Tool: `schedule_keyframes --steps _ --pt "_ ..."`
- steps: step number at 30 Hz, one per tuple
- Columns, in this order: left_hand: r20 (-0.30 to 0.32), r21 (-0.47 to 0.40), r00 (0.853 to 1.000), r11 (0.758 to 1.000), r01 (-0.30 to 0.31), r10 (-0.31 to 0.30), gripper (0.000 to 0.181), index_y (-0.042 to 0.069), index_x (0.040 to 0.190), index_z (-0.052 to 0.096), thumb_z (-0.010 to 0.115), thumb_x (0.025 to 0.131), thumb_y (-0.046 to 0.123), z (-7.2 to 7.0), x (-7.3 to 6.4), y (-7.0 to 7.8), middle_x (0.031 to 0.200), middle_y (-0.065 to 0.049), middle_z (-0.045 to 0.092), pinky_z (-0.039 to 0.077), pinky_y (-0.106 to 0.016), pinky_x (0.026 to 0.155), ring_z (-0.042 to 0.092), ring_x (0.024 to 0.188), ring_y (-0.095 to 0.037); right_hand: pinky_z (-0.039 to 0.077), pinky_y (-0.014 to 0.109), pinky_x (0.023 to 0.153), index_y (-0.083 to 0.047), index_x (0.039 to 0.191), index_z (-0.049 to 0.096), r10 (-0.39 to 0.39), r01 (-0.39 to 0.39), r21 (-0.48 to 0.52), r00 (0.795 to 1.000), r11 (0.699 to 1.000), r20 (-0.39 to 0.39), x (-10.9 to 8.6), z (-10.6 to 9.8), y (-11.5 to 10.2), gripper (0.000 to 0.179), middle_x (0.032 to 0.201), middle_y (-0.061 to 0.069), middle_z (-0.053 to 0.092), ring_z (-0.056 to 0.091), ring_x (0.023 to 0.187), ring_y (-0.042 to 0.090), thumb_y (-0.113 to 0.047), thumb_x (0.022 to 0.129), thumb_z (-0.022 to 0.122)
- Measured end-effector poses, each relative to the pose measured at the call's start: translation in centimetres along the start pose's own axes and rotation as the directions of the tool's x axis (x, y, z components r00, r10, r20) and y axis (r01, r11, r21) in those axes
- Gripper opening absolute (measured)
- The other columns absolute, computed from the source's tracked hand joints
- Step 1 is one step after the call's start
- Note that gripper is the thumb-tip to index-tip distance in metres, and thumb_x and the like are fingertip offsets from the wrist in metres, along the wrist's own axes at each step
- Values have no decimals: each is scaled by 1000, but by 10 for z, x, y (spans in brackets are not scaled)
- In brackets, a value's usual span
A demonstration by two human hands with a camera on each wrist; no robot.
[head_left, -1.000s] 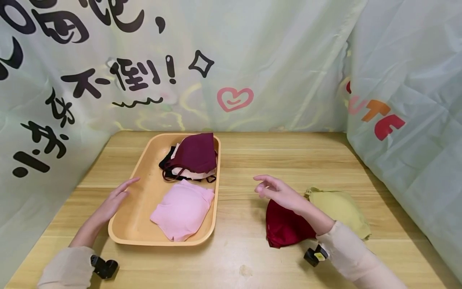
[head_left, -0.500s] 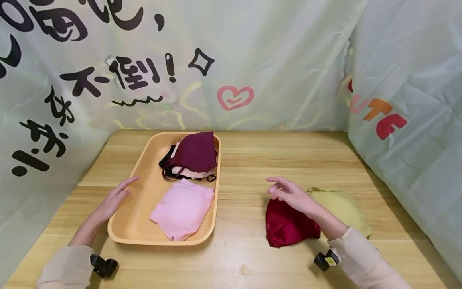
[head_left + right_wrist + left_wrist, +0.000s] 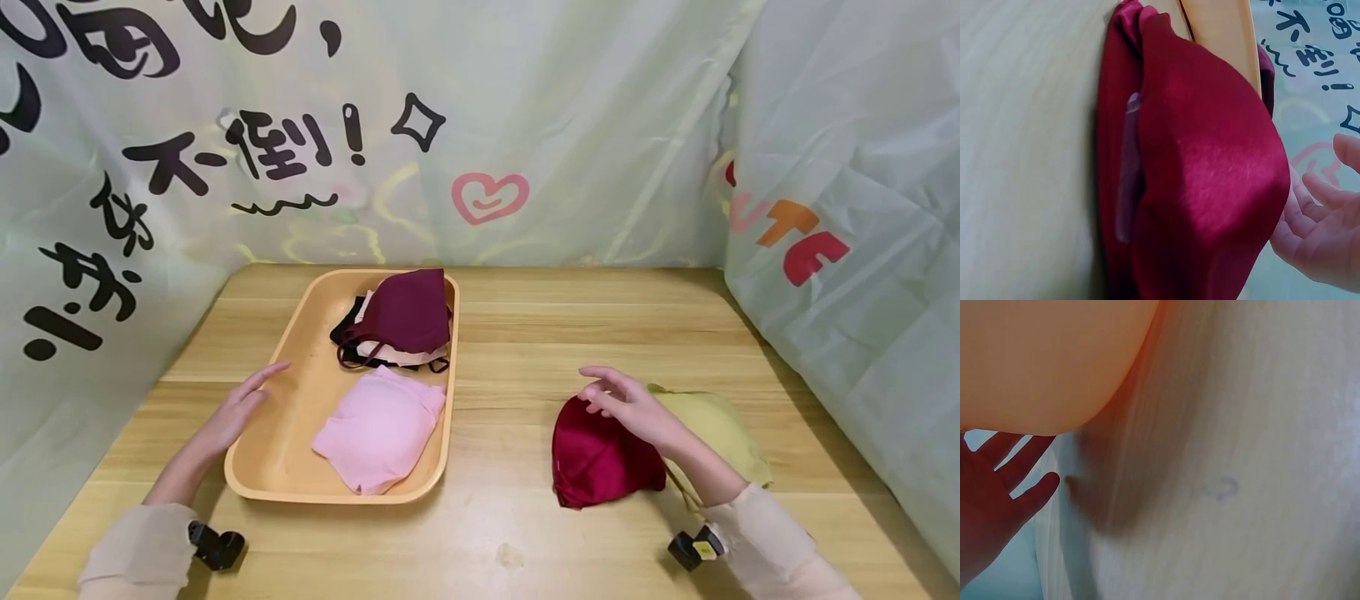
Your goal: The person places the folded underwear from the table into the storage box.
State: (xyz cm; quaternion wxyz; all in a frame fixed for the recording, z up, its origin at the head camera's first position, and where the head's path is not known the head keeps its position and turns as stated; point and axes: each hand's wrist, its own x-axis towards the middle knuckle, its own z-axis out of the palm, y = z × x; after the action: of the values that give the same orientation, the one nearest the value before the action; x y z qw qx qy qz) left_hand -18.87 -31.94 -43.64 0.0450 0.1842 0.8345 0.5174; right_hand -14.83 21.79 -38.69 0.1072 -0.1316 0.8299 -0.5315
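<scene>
From my end I see the left hand (image 3: pixel 236 412), fingers spread, at the side of the orange tray (image 3: pixel 296 425); contact is hard to judge. The right hand (image 3: pixel 633 408), fingers loosely bent and apart, hangs over the red satin bra (image 3: pixel 600 462) on the worktop (image 3: pixel 495 517), beside an olive-green bra (image 3: pixel 716 429). In the tray, a pink bra (image 3: pixel 382 429) lies nearer me than a maroon-topped pile (image 3: pixel 408 312).

Head view, 5 o'clock: crimson domed cloth garment (image 3: pixel 607 465), glossy, satiny | 4 o'clock: olive-yellow rounded cloth garment (image 3: pixel 723 429), matt | 7 o'clock: pink rounded cloth garment (image 3: pixel 384 429), matt | 8 o'clock: orange rectangular plastic-looking tray (image 3: pixel 300 417), smooth
</scene>
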Motion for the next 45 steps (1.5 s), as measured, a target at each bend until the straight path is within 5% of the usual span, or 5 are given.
schedule_keyframes --steps 10,16,26,35,45 --pt "8 3 1000 1000 10 -10 43 -2 140 27 26 99 12 -1 0 -1 147 2 23 4 -58 102 13 128 1 45 24 72 14 129 35 5 -5 -9 999 1000 -35 -9 -8 7 43 100 23 57 59 84 11 -10 95 45" --pt "8 9 1000 1000 21 -21 43 -2 140 27 26 99 11 -1 1 1 144 -32 14 5 -56 102 13 128 1 45 24 72 15 128 36 17 -18 -19 999 1000 -45 -13 -10 13 43 100 23 57 58 83 10 -9 94 47" --pt "14 5 1000 1000 19 -20 43 -3 140 27 26 99 11 0 1 1 145 -30 14 5 -52 104 12 129 -1 45 22 75 13 127 39 40 -46 -114 997 992 -58 -21 -14 22 53 104 22 58 53 91 17 -7 84 62" --pt "12 5 1000 1000 13 -13 43 -3 139 27 26 100 13 -1 1 1 149 -15 19 3 -57 102 11 131 -5 41 47 86 11 132 35 79 -71 -145 996 987 50 -29 -19 28 63 122 31 46 43 112 43 -13 82 66" --pt "10 -8 1000 1000 19 -19 43 -5 139 26 26 99 12 0 0 3 143 -34 12 1 -58 102 9 133 -10 36 49 90 9 138 21 157 -119 -172 962 978 224 -31 -22 29 85 122 27 44 43 112 39 -20 77 72"
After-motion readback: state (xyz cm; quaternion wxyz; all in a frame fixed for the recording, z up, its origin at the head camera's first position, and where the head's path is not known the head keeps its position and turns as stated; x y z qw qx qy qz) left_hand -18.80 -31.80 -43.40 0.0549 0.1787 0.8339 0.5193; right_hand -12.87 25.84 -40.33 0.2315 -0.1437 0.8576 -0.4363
